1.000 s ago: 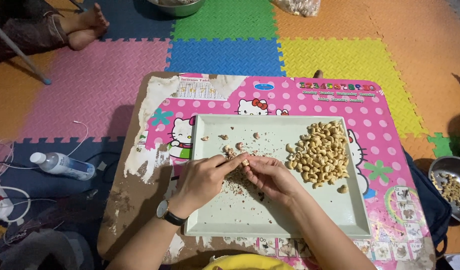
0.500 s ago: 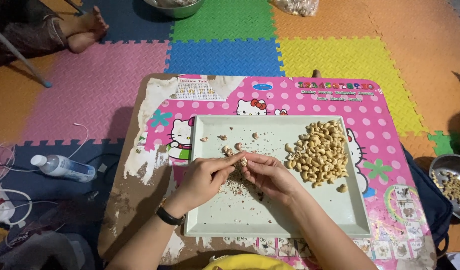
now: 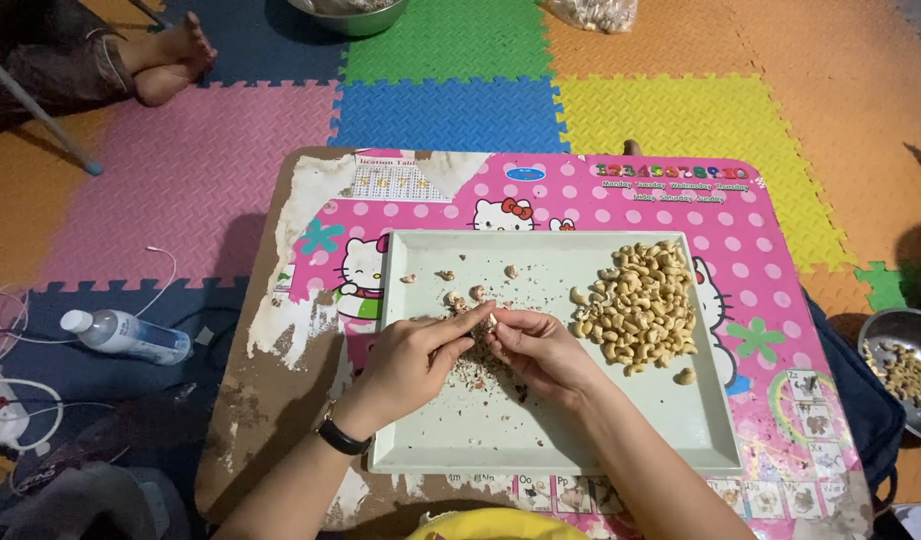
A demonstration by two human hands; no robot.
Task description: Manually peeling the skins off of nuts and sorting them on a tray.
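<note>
Cashew (image 3: 489, 322) sat pinched between both hands' fingertips above the tray's (image 3: 540, 440) middle. Left hand (image 3: 412, 358) and right hand (image 3: 540, 350) met closed around it, the peeled pile (image 3: 640, 305) toward the tray's right edge.

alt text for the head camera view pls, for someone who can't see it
Two hands, left hand and right hand, pinch one cashew over a pale tray. A pile of cashews lies on its right side, on a pink table.

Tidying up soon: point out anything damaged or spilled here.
The low table's pink printed cover is torn away along its left edge, baring brown board. Crumbs litter the tray beneath both hands, and one nut lies apart from the pile.
</note>
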